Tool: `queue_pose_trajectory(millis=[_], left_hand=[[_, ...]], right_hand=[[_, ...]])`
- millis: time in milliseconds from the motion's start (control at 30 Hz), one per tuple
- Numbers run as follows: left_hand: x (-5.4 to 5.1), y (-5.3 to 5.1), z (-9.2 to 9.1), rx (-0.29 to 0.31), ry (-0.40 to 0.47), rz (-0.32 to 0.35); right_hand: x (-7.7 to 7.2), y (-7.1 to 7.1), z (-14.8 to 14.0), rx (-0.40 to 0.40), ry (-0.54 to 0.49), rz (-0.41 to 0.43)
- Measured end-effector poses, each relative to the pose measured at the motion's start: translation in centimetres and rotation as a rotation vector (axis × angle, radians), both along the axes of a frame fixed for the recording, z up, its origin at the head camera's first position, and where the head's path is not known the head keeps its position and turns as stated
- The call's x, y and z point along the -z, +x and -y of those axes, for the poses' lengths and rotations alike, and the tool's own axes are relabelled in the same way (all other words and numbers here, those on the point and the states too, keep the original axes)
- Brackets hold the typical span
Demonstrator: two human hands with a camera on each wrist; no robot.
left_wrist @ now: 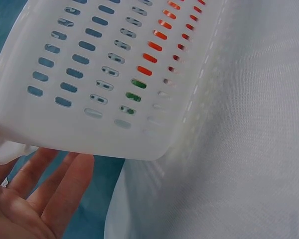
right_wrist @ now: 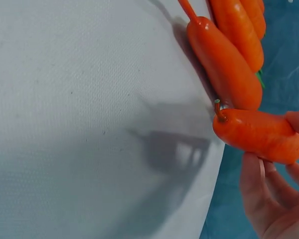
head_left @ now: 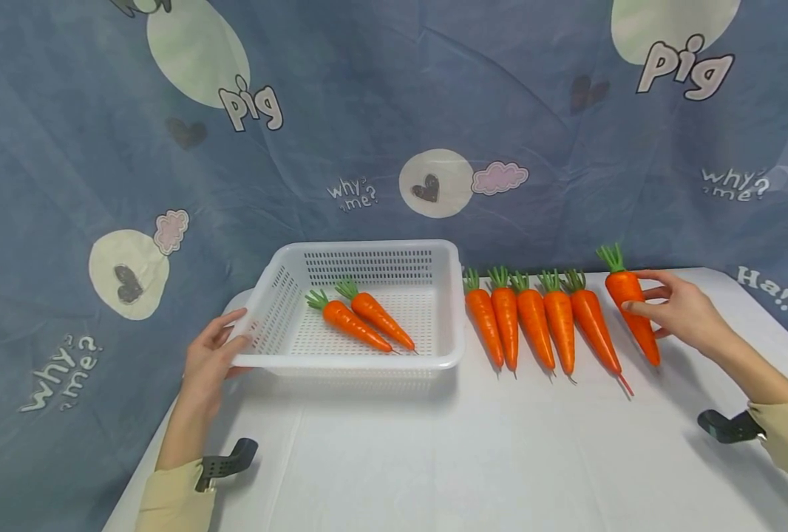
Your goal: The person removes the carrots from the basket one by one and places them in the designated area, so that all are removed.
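Note:
A white perforated plastic basket [head_left: 361, 362] stands on the table's left part, with two green-topped carrots [head_left: 357, 325] lying inside. At its left front corner, my left hand [head_left: 211, 355] holds the rim, thumb over the edge and other fingers against the outside. Palm and fingers of this hand show below the basket's end in the left wrist view. My right hand [head_left: 683, 310] grips a carrot [head_left: 633, 314] by its thick upper part, thumb on the near side and fingers behind. This carrot is tilted, tip toward the table; whether it touches the cloth I cannot tell.
Several carrots [head_left: 534, 325] lie side by side between the basket and my right hand, green tops toward the back. White cloth covers the table [head_left: 434, 458]. A blue printed curtain [head_left: 367, 111] hangs behind it. Black wrist mounts [head_left: 231, 462] stick out from both sleeves.

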State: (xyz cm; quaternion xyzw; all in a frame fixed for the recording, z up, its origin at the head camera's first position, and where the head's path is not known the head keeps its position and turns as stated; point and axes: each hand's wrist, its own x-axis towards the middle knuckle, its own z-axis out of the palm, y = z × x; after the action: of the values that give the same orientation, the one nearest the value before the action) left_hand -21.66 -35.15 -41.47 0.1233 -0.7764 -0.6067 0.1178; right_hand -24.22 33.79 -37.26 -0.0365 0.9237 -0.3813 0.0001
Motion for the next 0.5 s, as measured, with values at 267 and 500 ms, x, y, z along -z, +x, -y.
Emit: queue_pose_trajectory(millis=[267,500], left_hand=[[-0.1,0.0,-0.2,-0.005,-0.009,0.005],[0.2,-0.2,0.2,0.01,-0.014,0.005]], right_hand=[[0.6,-0.9,-0.2,0.001,0.042,0.068],[1.4,-1.6,-0.4,-0.014,0.061,0.128]])
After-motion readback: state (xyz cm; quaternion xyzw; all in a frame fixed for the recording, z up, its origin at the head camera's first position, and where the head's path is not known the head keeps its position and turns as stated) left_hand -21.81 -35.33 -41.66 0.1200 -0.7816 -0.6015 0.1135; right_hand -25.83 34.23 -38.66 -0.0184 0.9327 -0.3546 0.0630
